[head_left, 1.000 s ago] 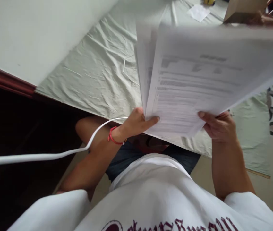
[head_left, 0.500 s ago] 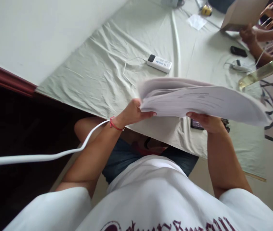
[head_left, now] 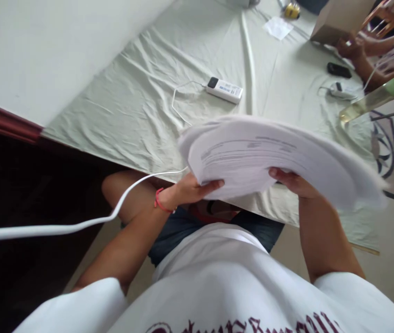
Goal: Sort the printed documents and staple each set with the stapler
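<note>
A stack of printed papers (head_left: 252, 152) is held over the near edge of the table, its sheets curved and blurred at the right end. My left hand (head_left: 197, 188) grips the stack's lower left corner, thumb on the printed face and fingers hidden behind. My right hand (head_left: 294, 181) holds the lower edge further right, its thumb also on top. Just beyond the papers lies a white power bank (head_left: 224, 90) with a dark end and a thin white cable. A thicker white cable (head_left: 123, 199) passes by my left wrist.
A pale green cloth (head_left: 120, 101) covers the table. At the right are a tilted bottle (head_left: 373, 99) with a green cap, a black phone (head_left: 339, 70) and a white device (head_left: 343, 90). Another person's hand (head_left: 351, 48) is by a cardboard box (head_left: 339, 21).
The stack has tilted so more of its printed face shows, and its near edge has come lower, towards my body. My left hand has moved down with it; both hands keep their grip.
</note>
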Demonstrator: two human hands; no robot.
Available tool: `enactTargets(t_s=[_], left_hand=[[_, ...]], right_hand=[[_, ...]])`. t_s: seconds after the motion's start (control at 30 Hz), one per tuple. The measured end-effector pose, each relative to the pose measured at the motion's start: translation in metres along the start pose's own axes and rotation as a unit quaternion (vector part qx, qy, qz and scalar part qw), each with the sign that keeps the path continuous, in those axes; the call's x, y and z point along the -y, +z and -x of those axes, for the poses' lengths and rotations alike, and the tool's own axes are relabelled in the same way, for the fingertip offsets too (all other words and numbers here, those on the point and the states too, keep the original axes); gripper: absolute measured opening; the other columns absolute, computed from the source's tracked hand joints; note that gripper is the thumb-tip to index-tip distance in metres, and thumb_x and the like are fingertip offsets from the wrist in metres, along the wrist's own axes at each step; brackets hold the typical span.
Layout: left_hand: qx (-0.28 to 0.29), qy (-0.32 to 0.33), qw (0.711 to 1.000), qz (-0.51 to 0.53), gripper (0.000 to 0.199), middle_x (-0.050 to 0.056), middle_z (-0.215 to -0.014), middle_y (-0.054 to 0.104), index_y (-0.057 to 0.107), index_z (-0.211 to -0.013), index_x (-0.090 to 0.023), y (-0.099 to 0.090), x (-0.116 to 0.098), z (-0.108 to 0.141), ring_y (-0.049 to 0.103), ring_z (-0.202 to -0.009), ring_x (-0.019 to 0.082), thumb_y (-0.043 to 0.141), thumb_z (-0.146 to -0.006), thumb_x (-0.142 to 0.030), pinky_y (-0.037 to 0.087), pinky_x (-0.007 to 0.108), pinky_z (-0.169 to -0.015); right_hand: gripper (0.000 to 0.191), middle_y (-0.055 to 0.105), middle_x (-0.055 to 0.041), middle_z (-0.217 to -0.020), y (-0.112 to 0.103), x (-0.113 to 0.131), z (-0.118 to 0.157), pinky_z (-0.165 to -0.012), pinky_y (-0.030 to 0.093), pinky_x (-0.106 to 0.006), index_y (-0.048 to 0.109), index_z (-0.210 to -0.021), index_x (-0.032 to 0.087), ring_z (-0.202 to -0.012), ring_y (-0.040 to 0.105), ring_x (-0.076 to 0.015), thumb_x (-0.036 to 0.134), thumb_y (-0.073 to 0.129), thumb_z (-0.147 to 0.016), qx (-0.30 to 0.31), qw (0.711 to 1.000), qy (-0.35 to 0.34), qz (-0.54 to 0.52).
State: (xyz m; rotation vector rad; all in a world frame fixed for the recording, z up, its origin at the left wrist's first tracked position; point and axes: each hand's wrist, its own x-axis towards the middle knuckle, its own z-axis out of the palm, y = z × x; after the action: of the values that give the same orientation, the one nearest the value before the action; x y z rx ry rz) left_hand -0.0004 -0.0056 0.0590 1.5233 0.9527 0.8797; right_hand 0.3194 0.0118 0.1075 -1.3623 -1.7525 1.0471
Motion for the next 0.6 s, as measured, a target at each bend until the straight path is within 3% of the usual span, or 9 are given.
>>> enactTargets(t_s=[0.07, 0.13, 0.2, 0.27, 0.33, 0.47, 0.53, 0.6], left_hand=[[0.057, -0.051, 0.991, 0.111, 0.055, 0.011, -0.124, 0.077, 0.076, -0.124, -0.020, 0.016, 0.007, 0.019, 0.066, -0.128, 0.035, 0.082, -0.082, -0.055, 0.051, 0.052, -0.115], [0.082, -0.119, 0.965, 0.218, 0.055, 0.014, -0.126, 0.077, 0.076, -0.123, -0.019, 0.032, 0.017, 0.035, 0.068, -0.125, 0.037, 0.080, -0.084, -0.057, 0.053, 0.055, -0.112], [0.053, -0.170, 0.937, 0.300, 0.056, 0.016, -0.128, 0.076, 0.076, -0.125, -0.017, 0.046, 0.027, 0.044, 0.068, -0.125, 0.038, 0.080, -0.085, -0.057, 0.050, 0.056, -0.114], [0.005, -0.199, 0.908, 0.368, 0.058, 0.017, -0.128, 0.076, 0.074, -0.127, -0.017, 0.055, 0.033, 0.048, 0.069, -0.124, 0.038, 0.077, -0.087, -0.058, 0.050, 0.058, -0.114], [-0.025, -0.216, 0.888, 0.405, 0.056, 0.016, -0.126, 0.077, 0.075, -0.126, -0.016, 0.059, 0.035, 0.049, 0.072, -0.119, 0.037, 0.082, -0.085, -0.053, 0.052, 0.057, -0.111], [-0.025, -0.241, 0.875, 0.419, 0.053, 0.014, -0.120, 0.079, 0.078, -0.119, -0.016, 0.060, 0.033, 0.044, 0.075, -0.111, 0.035, 0.094, -0.073, -0.037, 0.055, 0.054, -0.109], [-0.031, -0.254, 0.868, 0.427, 0.052, 0.014, -0.119, 0.080, 0.079, -0.116, -0.015, 0.060, 0.032, 0.042, 0.076, -0.109, 0.034, 0.094, -0.071, -0.036, 0.056, 0.053, -0.107], [-0.050, -0.273, 0.860, 0.429, 0.051, 0.014, -0.117, 0.080, 0.079, -0.114, -0.014, 0.061, 0.032, 0.040, 0.077, -0.106, 0.034, 0.094, -0.071, -0.037, 0.058, 0.051, -0.103]], right_hand=[[0.050, 0.076, -0.0034, -0.130, 0.004, -0.008, 0.012, -0.114, 0.052, -0.051, 0.079, -0.120, 0.031, -0.127, 0.068, -0.0334, 0.049, 0.088, -0.075, 0.014, 0.998, 0.039, -0.056], [0.045, 0.079, -0.0050, -0.123, 0.013, -0.015, 0.023, -0.104, 0.060, -0.051, 0.081, -0.114, 0.028, -0.116, 0.073, -0.0328, 0.053, 0.086, -0.077, 0.032, 0.980, 0.140, -0.136], [0.041, 0.081, -0.0056, -0.114, 0.024, -0.021, 0.030, -0.093, 0.064, -0.046, 0.081, -0.109, 0.026, -0.104, 0.077, -0.0297, 0.052, 0.086, -0.078, 0.039, 0.946, 0.238, -0.215], [0.039, 0.082, -0.0048, -0.110, 0.034, -0.025, 0.035, -0.088, 0.065, -0.040, 0.081, -0.108, 0.026, -0.097, 0.078, -0.0261, 0.048, 0.088, -0.077, 0.040, 0.915, 0.292, -0.274], [0.041, 0.082, -0.0042, -0.109, 0.041, -0.026, 0.038, -0.087, 0.065, -0.037, 0.081, -0.108, 0.026, -0.095, 0.079, -0.0244, 0.045, 0.091, -0.074, 0.031, 0.897, 0.318, -0.305], [0.044, 0.083, -0.0056, -0.103, 0.044, -0.023, 0.038, -0.084, 0.065, -0.037, 0.080, -0.105, 0.023, -0.090, 0.079, -0.0244, 0.046, 0.094, -0.069, 0.010, 0.887, 0.335, -0.317], [0.044, 0.082, -0.0069, -0.102, 0.042, -0.023, 0.034, -0.085, 0.065, -0.038, 0.080, -0.104, 0.022, -0.088, 0.078, -0.0245, 0.049, 0.092, -0.071, 0.028, 0.894, 0.330, -0.301], [0.046, 0.081, -0.0085, -0.104, 0.039, -0.024, 0.027, -0.086, 0.064, -0.041, 0.077, -0.109, 0.021, -0.090, 0.078, -0.0262, 0.053, 0.085, -0.077, 0.044, 0.922, 0.302, -0.239]])
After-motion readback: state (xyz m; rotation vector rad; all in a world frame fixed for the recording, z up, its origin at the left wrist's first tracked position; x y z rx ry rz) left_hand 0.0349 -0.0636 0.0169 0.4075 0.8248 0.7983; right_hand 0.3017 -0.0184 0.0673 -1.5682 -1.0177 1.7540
